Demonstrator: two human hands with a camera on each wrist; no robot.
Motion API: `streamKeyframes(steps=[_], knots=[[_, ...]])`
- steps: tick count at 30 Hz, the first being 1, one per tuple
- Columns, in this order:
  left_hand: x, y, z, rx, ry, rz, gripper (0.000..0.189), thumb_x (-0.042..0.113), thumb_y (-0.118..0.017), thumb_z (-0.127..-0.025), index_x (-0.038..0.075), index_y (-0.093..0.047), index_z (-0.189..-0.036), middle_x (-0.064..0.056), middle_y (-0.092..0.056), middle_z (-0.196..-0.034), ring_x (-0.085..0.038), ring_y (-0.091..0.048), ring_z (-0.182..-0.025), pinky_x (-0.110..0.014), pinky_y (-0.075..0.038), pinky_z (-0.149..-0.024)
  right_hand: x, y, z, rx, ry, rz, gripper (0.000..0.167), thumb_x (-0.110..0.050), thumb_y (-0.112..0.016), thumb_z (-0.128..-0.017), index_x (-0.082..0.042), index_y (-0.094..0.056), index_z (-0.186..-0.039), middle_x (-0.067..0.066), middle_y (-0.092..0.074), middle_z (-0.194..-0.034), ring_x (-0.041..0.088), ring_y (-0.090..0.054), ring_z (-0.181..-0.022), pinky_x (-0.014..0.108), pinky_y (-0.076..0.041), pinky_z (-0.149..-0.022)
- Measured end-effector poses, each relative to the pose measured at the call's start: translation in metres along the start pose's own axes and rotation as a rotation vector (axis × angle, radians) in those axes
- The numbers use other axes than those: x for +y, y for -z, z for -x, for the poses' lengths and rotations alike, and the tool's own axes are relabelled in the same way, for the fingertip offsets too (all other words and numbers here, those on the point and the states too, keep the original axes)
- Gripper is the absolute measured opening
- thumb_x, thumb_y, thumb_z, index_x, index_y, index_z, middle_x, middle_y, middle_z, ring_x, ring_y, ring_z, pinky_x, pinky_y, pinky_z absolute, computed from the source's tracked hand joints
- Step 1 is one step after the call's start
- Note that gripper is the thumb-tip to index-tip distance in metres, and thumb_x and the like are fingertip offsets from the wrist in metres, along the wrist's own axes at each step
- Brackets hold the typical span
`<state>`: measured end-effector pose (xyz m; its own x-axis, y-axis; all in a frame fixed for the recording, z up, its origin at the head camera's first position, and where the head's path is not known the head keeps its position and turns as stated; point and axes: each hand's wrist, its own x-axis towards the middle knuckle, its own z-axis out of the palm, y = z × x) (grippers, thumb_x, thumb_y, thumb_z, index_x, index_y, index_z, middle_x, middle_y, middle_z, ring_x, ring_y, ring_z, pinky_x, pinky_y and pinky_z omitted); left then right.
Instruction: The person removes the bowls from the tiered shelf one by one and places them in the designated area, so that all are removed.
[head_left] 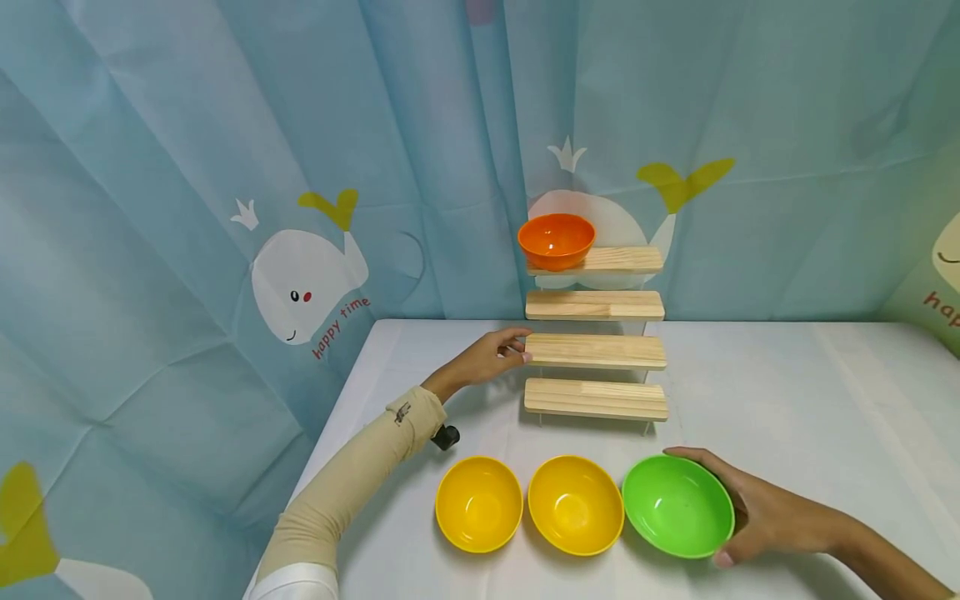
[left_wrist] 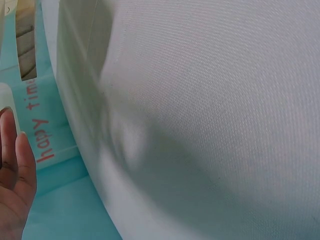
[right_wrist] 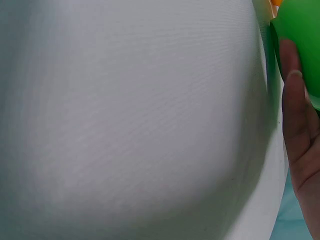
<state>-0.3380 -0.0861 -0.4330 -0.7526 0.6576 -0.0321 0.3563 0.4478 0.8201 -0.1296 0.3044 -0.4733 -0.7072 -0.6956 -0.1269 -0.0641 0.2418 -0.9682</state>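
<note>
My left hand (head_left: 491, 357) is at the left end of a wooden tiered shelf (head_left: 596, 352), thumb and fingers around the end of its second board from the bottom. Only part of that hand (left_wrist: 15, 175) shows in the left wrist view. On the right, my other hand (head_left: 765, 508) grips a green bowl (head_left: 678, 506), its fingers at the far rim and thumb at the near side. The green bowl (right_wrist: 305, 45) shows its outer wall in the right wrist view. Beside it are a yellow bowl (head_left: 576, 506) and another yellow bowl (head_left: 479, 505).
An orange bowl (head_left: 557, 242) sits on the left part of the top board. Behind the white table (head_left: 787, 400) hangs a blue curtain (head_left: 450, 167) with whale prints. A small black object (head_left: 446, 437) shows by the left wrist.
</note>
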Motion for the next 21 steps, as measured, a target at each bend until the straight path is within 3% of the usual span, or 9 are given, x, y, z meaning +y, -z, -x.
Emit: streamKeyframes(steps=[5,12,15,21], knots=[[-0.0008,-0.0002,-0.0005,-0.001,-0.001,0.001,0.059,0.033,-0.06,-0.103,0.013,-0.04,-0.155,-0.012,-0.058,-0.135,-0.024,-0.056,-0.122,-0.036,-0.047,-0.104,0.0007,0.0003,0.0022,0.0,0.009,0.007,0.1,-0.002,-0.073,-0.082,-0.006,-0.01,-0.159,0.006,-0.042,-0.148,0.025,-0.058,-0.121,0.031,-0.056,-0.09],[0.0008,-0.0003,0.0,0.006,0.012,0.008,0.058,0.033,-0.061,-0.102,0.016,-0.041,-0.154,-0.012,-0.058,-0.135,-0.024,-0.056,-0.122,-0.036,-0.048,-0.103,0.002,0.0008,0.0032,-0.019,-0.064,-0.055,0.101,-0.003,-0.073,-0.083,-0.015,-0.009,-0.16,-0.009,-0.04,-0.149,0.02,-0.056,-0.123,0.032,-0.056,-0.092],[0.0017,-0.0005,0.0005,0.008,0.013,0.006,0.058,0.033,-0.06,-0.102,0.016,-0.041,-0.154,-0.012,-0.058,-0.135,-0.024,-0.057,-0.121,-0.035,-0.049,-0.103,0.0037,0.0002,0.0038,-0.031,-0.016,-0.052,0.1,-0.004,-0.074,-0.084,-0.011,-0.008,-0.159,-0.009,-0.041,-0.149,0.022,-0.057,-0.121,0.033,-0.058,-0.088],[0.0025,-0.0004,0.001,0.009,0.015,0.002,0.058,0.032,-0.06,-0.103,0.015,-0.041,-0.154,-0.012,-0.058,-0.135,-0.024,-0.057,-0.121,-0.035,-0.049,-0.101,0.0034,-0.0022,0.0061,-0.021,-0.029,-0.028,0.099,-0.003,-0.072,-0.083,-0.012,-0.01,-0.16,-0.009,-0.042,-0.147,0.022,-0.058,-0.118,0.035,-0.059,-0.085]])
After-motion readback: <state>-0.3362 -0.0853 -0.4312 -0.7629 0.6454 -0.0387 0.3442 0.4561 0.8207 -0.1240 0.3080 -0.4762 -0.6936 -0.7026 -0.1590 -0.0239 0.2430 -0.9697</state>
